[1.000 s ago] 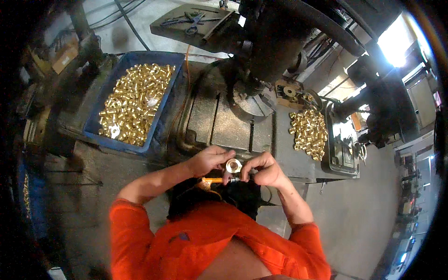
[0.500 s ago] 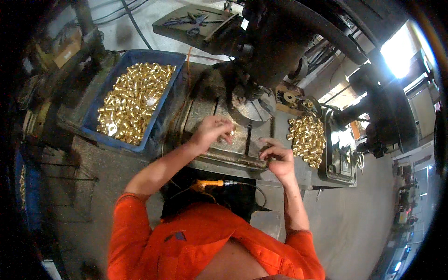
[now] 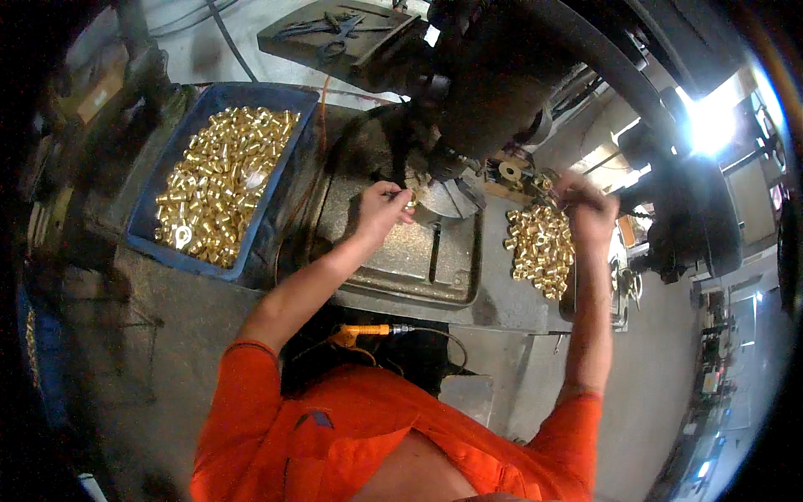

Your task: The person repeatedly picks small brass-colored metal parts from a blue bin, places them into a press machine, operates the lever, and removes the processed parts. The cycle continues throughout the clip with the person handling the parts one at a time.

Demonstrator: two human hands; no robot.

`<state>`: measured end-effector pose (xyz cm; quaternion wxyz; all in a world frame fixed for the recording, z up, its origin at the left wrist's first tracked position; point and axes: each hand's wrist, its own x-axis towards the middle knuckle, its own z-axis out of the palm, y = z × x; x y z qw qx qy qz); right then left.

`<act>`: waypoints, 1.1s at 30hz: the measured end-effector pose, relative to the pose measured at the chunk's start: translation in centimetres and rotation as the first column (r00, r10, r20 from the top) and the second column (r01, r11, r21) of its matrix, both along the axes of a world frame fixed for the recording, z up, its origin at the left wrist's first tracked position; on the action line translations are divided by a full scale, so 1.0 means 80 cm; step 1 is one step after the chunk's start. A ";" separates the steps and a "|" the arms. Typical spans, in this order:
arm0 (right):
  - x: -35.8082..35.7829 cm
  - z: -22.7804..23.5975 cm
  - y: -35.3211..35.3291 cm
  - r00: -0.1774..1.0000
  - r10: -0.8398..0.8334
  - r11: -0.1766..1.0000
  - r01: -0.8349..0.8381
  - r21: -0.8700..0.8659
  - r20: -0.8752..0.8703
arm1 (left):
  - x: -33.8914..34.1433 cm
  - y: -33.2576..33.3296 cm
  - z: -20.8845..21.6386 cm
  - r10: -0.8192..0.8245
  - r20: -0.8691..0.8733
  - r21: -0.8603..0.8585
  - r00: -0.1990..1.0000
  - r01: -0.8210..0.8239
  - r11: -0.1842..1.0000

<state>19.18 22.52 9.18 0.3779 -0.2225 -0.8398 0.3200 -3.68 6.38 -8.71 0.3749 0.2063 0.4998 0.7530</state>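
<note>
A small brass fitting is pinched between the thumb and fingers of my left hand. That hand hovers at the left side of the round metal chuck on the machine's table. My right hand is raised at the far right, just beyond a loose heap of brass fittings. Motion smears its fingers, so what they touch is hidden. Over the chuck hangs the dark drill press head.
A blue bin full of brass fittings stands on the left. Behind are a tray with scissors and tools, and a wooden box of round parts. A yellow air gun hangs at the table's front edge. Metal shavings litter the table.
My right hand has swung from the table's front edge up and right, past the heap. My left hand, still with the fitting, has moved slightly up, closer to the chuck. The view has shifted slightly.
</note>
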 end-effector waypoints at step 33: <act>0.030 0.009 -0.099 0.683 0.164 0.958 0.062 0.281 -0.712 | -0.012 0.000 -0.006 -0.027 -0.046 -0.063 0.999 0.024 0.998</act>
